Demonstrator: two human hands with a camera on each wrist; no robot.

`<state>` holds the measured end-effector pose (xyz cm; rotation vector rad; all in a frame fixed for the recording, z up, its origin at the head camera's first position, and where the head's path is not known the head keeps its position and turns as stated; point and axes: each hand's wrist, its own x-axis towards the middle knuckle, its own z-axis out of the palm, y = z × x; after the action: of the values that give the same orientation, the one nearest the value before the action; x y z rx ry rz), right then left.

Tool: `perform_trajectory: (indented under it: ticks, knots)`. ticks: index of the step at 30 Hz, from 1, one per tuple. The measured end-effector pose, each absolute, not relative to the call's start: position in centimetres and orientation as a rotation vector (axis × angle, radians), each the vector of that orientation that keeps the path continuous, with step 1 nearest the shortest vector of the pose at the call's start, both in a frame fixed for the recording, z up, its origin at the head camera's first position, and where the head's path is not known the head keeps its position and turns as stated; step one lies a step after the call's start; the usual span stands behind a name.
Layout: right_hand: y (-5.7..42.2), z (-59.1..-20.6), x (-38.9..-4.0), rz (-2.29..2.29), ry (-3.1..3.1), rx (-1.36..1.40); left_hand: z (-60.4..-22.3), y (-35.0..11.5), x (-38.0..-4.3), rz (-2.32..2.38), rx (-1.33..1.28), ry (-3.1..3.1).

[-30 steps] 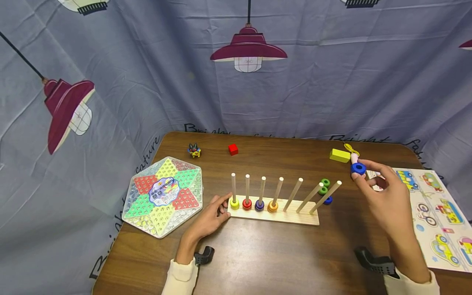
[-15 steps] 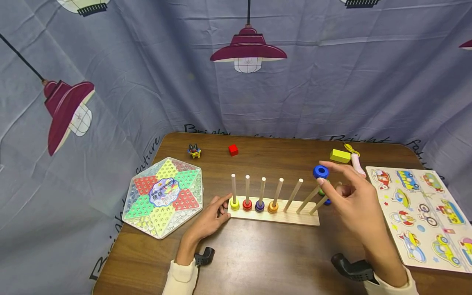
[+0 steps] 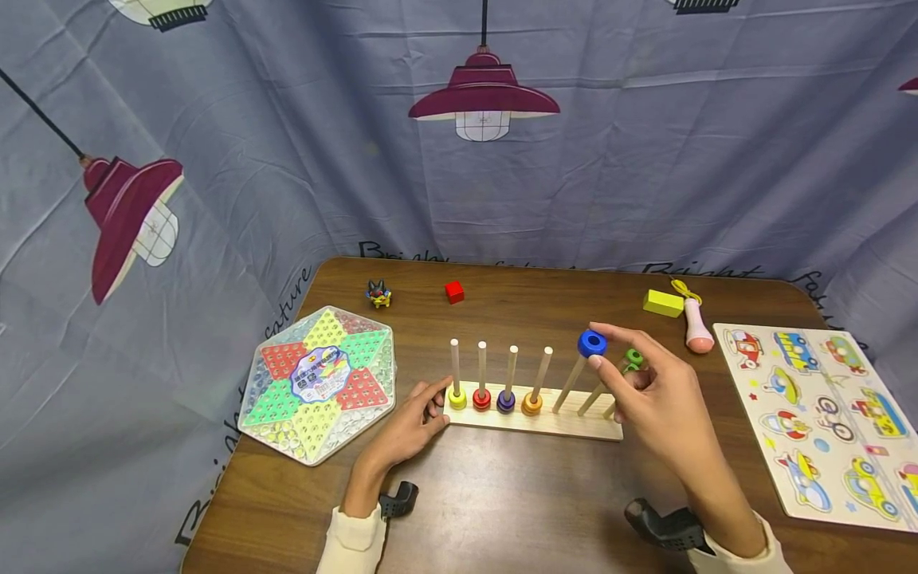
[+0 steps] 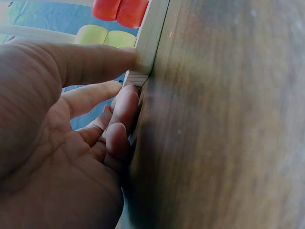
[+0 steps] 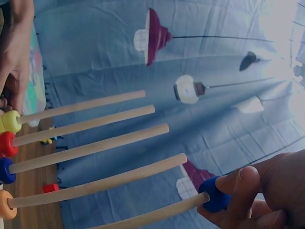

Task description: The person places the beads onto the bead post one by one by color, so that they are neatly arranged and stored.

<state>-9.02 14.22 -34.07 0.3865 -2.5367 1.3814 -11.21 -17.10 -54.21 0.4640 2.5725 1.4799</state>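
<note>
In the head view a wooden peg board [image 3: 531, 421] with a row of upright pegs stands mid-table. Yellow [image 3: 457, 399], red [image 3: 481, 399], dark blue [image 3: 505, 401] and orange rings [image 3: 532, 404] sit at the bottoms of its left pegs. My left hand [image 3: 406, 427] holds the board's left end between thumb and fingers. With thumb and index finger my right hand [image 3: 660, 391] pinches a blue ring [image 3: 592, 344] at the top of the fifth peg [image 3: 570, 384]. In the right wrist view that peg's tip meets the blue ring [image 5: 215, 194]. Green rings [image 3: 633, 359] show partly behind the right hand.
A hexagonal Chinese checkers board [image 3: 319, 384] lies left. A picture puzzle board [image 3: 817, 422] lies right. Along the back are a small figurine [image 3: 378, 293], a red cube [image 3: 454, 292], a yellow block [image 3: 663, 303] and a pink-handled object with yellow cord [image 3: 697, 327].
My right hand has carried the blue ring leftward from beside the puzzle board to the top of the fifth peg. The left hand has stayed at the peg board's end.
</note>
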Motion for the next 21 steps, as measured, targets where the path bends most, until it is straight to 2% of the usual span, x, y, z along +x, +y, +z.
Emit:
perform_trajectory:
  ticks: [9, 21]
  knots:
    - [15.5, -37.4, -10.1, 1.399, -2.581, 0.37, -54.3, -17.1, -11.2, 1.476, 0.463, 2.583]
    - [15.8, -37.3, -10.2, 1.386, -2.518, 0.433, -54.5, -17.1, -11.4, 1.461, 0.464, 2.6]
